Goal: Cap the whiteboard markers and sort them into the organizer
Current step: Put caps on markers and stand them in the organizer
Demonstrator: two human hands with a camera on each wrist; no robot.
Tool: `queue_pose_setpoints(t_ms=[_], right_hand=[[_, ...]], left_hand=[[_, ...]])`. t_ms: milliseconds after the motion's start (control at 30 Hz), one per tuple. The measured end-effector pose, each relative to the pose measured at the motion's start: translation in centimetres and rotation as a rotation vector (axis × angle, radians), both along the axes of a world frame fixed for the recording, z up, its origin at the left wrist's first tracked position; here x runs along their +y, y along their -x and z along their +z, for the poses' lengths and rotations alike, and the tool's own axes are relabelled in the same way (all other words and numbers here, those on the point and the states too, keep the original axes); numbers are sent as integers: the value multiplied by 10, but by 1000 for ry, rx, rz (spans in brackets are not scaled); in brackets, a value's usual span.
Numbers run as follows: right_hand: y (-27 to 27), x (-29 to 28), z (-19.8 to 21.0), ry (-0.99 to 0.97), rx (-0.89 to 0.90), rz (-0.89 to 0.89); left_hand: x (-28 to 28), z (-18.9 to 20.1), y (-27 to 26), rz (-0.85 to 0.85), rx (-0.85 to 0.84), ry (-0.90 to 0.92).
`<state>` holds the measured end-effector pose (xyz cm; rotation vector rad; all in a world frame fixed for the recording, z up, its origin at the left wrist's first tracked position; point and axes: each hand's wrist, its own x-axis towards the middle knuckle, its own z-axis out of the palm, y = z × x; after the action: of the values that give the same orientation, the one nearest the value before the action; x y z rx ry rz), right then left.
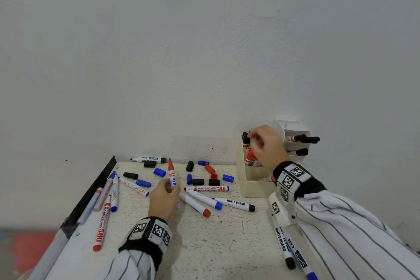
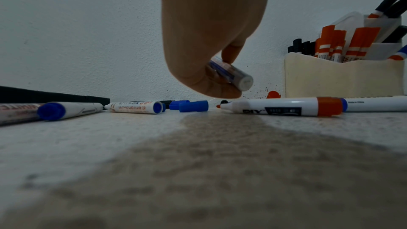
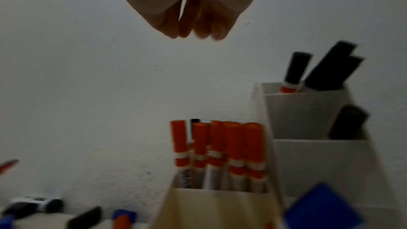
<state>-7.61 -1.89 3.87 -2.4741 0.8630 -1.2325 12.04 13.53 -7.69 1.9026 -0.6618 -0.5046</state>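
My left hand (image 1: pixel 164 198) pinches an uncapped red-tipped marker (image 1: pixel 172 174) and holds it upright above the table; its white butt end (image 2: pixel 245 81) shows under the fingers. My right hand (image 1: pixel 264 143) hovers over the cream organizer (image 1: pixel 254 187). Its fingers (image 3: pixel 198 29) are curled together with nothing visible in them. Red-capped markers (image 3: pixel 220 145) and black-capped ones (image 1: pixel 245 137) stand in this box. A white tiered organizer (image 1: pixel 293 128) behind it holds black-capped markers (image 1: pixel 304 138). Loose caps lie on the table: blue (image 1: pixel 159 172), black (image 1: pixel 197 181), red (image 1: pixel 211 171).
Several uncapped markers lie scattered: a red one (image 1: pixel 101 227) at the left, a black one (image 1: pixel 236 203) in the middle, more (image 1: pixel 283 243) under my right sleeve. A dark rail (image 1: pixel 91 193) edges the table's left side. The wall stands close behind.
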Motion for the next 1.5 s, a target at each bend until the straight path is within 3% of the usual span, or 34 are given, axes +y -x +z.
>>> queue_pose_setpoints(t_ms=[200, 300, 433, 633, 733, 833, 967, 1100, 1333, 1500], right_hand=[[-48, 17, -36, -572, 514, 116], [-70, 20, -63, -610, 814, 110], [-89, 20, -89, -673, 959, 21], [-95, 28, -94, -640, 978, 10], [-85, 31, -87, -543, 857, 20], [-66, 36, -74, -623, 662, 59], [-26, 40, -55, -762, 688, 86], [29, 31, -48, -881, 856, -71], [120, -2, -77, -684, 817, -567], [132, -18, -87, -720, 813, -479]], left_hand=[[-1, -1, -2, 12, 13, -14], [-1, -2, -3, 12, 27, -30], [-2, -4, -4, -2, 23, -39], [-3, -7, -5, -14, 13, -59], [-4, -7, -5, -32, 3, -86], [-2, -6, -4, -88, 9, -96], [0, -4, 0, -177, -17, -112], [1, -3, 4, -261, -27, -138], [0, -2, 7, -321, -31, -191], [0, -2, 7, -339, -37, -205]])
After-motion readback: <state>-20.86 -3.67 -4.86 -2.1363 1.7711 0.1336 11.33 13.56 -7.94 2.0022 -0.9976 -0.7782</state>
